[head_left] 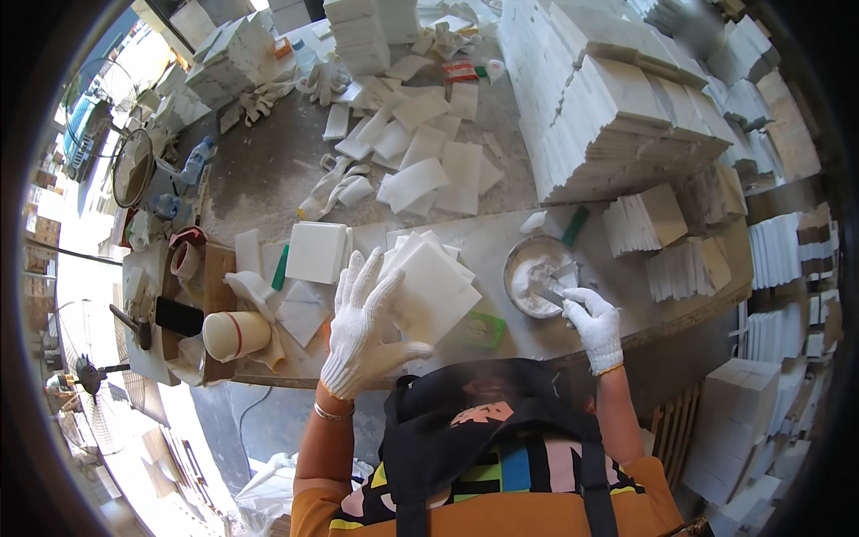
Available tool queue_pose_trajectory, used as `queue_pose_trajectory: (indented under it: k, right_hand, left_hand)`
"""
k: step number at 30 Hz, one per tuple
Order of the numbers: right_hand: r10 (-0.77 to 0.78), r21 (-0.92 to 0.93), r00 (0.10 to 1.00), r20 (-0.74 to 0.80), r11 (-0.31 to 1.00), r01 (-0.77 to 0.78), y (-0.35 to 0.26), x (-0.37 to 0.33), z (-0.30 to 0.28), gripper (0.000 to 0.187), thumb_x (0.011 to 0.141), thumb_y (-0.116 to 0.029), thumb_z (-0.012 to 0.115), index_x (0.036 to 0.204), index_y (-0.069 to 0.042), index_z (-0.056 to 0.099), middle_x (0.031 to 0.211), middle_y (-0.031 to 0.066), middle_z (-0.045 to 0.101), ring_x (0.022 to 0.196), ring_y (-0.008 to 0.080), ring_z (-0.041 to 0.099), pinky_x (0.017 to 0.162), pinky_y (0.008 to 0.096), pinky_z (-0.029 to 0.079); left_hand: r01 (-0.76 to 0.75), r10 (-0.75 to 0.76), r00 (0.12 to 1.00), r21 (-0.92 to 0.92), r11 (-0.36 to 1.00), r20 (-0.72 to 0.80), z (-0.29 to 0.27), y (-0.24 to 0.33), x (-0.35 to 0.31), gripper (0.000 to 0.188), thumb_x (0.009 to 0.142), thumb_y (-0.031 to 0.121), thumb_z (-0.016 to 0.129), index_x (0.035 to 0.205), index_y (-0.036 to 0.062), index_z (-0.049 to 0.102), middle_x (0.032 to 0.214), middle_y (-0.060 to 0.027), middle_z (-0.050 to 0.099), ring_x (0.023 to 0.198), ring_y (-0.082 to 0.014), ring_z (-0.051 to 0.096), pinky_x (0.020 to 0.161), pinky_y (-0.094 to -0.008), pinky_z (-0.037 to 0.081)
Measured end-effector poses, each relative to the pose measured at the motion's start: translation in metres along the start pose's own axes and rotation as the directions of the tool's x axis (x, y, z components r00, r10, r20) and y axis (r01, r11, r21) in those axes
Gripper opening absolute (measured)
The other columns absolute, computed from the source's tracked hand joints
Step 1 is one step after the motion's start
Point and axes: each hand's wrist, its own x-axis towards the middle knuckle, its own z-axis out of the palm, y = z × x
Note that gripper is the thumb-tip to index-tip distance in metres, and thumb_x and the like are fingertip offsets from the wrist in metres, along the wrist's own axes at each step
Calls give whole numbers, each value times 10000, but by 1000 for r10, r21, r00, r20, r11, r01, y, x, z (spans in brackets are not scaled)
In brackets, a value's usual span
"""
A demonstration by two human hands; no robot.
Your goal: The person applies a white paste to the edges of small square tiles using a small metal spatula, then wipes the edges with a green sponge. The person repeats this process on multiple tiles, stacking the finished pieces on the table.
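My left hand (365, 327), in a white knit glove, has its fingers spread and thumb out. It hovers at the left edge of a fanned stack of square white marble tiles (436, 295); whether it touches them I cannot tell. In its white glove, my right hand (592, 328) grips a putty knife (548, 294), with the blade in a round metal bowl (510, 291) of white paste (535, 270). A neater pile of white tiles (316, 252) lies beyond my left fingertips. Half under the fanned stack sits a translucent green piece (481, 331).
Tall stacks of marble tiles (617, 107) rise at the right, with smaller stacks (642, 219) below them. Loose white sheets (438, 170) and gloves (335, 186) litter the far table. At the left are a wooden box (217, 309), a cream cylinder (237, 335) and a black phone (180, 317).
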Motion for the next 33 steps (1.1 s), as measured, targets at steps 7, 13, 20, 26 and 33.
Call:
queue_pose_trajectory:
  k: [7,13,20,26,33]
  right_hand:
    - [58,59,998,1,997,-58,14,6,0,219,931,-93,638,1130,-16,688,906,15,695,759,64,635,622,217,507]
    - [109,101,994,11,989,-109,18,5,4,214,938,-109,631,1122,-13,684,933,33,695,801,80,645,638,229,517]
    - [113,80,993,-30,991,-110,26,7,6,217,936,-99,630,1128,-14,684,939,34,698,797,80,644,637,231,513]
    - [98,115,992,-79,989,-89,38,11,9,225,934,-99,637,1135,-8,679,944,34,699,790,80,641,633,232,511]
    - [123,167,992,-41,979,-115,37,15,12,232,928,-114,650,1134,-16,691,993,52,709,790,85,648,615,239,524]
  left_hand:
    - [120,-130,987,-109,987,-96,16,3,-19,914,623,568,847,1330,57,575,1465,-268,452,1374,-500,386,1117,-542,330]
    - [166,-178,979,-125,978,-95,17,2,-30,844,670,510,844,1331,54,584,1474,-253,452,1370,-441,420,1109,-494,348]
    - [190,-216,972,-226,956,-96,21,3,-31,831,676,452,864,1337,39,576,1489,-247,438,1367,-401,438,1105,-460,371]
    - [183,-215,971,-253,950,-105,21,4,-31,830,683,455,861,1338,34,573,1492,-246,435,1355,-399,451,1096,-453,389]
    - [165,-209,971,-306,938,-119,23,4,-31,817,686,431,866,1335,35,570,1489,-260,429,1348,-399,459,1091,-461,403]
